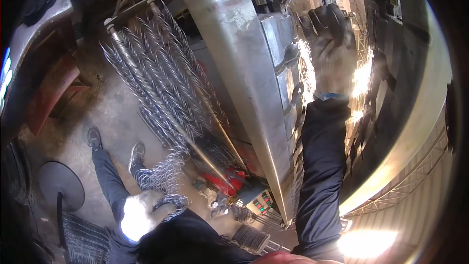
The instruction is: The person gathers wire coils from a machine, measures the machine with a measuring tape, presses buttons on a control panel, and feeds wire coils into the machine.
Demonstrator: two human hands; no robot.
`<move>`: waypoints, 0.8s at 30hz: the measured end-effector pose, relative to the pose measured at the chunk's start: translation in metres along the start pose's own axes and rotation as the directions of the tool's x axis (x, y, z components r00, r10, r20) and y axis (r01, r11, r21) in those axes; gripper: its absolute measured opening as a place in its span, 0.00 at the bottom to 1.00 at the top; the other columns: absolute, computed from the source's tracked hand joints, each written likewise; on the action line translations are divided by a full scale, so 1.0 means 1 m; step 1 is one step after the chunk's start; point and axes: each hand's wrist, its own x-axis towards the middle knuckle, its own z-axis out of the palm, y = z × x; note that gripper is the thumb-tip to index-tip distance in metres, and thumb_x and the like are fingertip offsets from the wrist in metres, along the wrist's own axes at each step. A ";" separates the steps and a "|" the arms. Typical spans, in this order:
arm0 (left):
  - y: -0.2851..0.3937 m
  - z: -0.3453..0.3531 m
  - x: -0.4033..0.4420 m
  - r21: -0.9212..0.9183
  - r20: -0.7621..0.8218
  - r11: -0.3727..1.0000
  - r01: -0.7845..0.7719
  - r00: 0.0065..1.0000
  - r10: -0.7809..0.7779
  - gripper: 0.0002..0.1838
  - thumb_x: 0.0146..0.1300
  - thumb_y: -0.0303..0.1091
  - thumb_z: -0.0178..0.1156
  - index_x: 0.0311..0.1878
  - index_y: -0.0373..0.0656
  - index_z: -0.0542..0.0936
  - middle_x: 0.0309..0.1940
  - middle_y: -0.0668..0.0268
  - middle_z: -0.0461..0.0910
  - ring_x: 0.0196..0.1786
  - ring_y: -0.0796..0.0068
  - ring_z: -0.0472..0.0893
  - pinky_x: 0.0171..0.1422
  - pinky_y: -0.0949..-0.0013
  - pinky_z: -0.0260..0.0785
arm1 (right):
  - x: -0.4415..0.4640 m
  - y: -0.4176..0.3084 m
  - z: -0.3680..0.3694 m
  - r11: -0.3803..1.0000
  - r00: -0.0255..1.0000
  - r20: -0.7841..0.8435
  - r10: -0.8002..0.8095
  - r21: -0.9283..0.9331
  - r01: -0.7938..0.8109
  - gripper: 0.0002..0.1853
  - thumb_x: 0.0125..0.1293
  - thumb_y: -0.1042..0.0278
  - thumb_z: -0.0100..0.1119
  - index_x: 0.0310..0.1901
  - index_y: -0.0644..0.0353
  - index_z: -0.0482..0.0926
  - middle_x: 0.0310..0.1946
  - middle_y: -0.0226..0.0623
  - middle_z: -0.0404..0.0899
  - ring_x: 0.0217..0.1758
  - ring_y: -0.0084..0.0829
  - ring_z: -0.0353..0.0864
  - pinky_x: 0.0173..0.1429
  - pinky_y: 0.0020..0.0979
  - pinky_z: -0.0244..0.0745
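In the lower left of the head view, my left hand (159,206), partly washed out by glare, is closed round a bunch of wire coil springs (167,173). The springs trail upward from it, beside the lower end of the hanging rows. My right hand (332,39), in a dark glove, reaches high into a gap in the metal machine (244,54). Its fingers are curled, with a thin wire by the fingertips; motion blur hides what they grip. Bright, glinting strips of light lie on both sides of this hand.
Long rows of coil springs (161,76) hang from a rod rack (146,0) left of the machine. A round dark disc (61,186) on a stem stands at lower left. A red object (229,181) and a control box with buttons (259,203) sit below the machine.
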 end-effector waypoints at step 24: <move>0.099 -0.064 0.026 -0.105 0.098 0.988 -0.117 0.987 0.127 0.06 0.52 0.31 0.73 0.35 0.45 0.91 0.37 0.59 0.89 0.35 0.59 0.88 0.41 0.62 0.79 | -0.234 -0.068 0.120 0.875 0.589 0.806 0.053 -0.321 0.361 0.20 0.65 0.60 0.69 0.58 0.53 0.83 0.64 0.43 0.78 0.71 0.54 0.73 0.74 0.50 0.71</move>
